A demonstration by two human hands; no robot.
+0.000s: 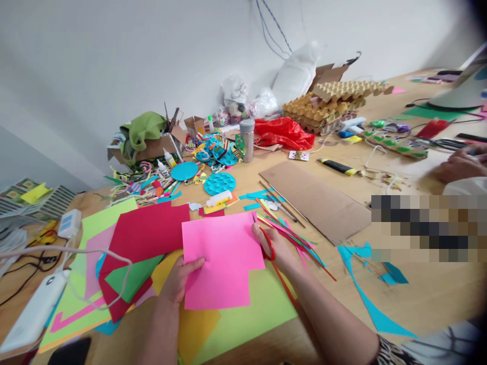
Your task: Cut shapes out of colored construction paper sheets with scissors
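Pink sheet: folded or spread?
Spread: the pink sheet shows a broad, nearly flat face, no fold line visible, with the left hand gripping its left edge.

Pink sheet (pixel 220 274) was paper, smooth and matt. Scissors (pixel 271 248) had glossy red plastic handles. Red sheet (pixel 152 228) looked like matt paper too. Table (pixel 437 299) showed smooth pale wood. Brown board (pixel 315 197) was flat, dull cardboard. Flask (pixel 248 144) had a metal body with soft sheen. Red bag (pixel 283 133) was thin plastic, crinkled, shiny. Egg trays (pixel 319 112) looked rough, pulpy, matt. Green cloth (pixel 142 132) appeared soft, dull.
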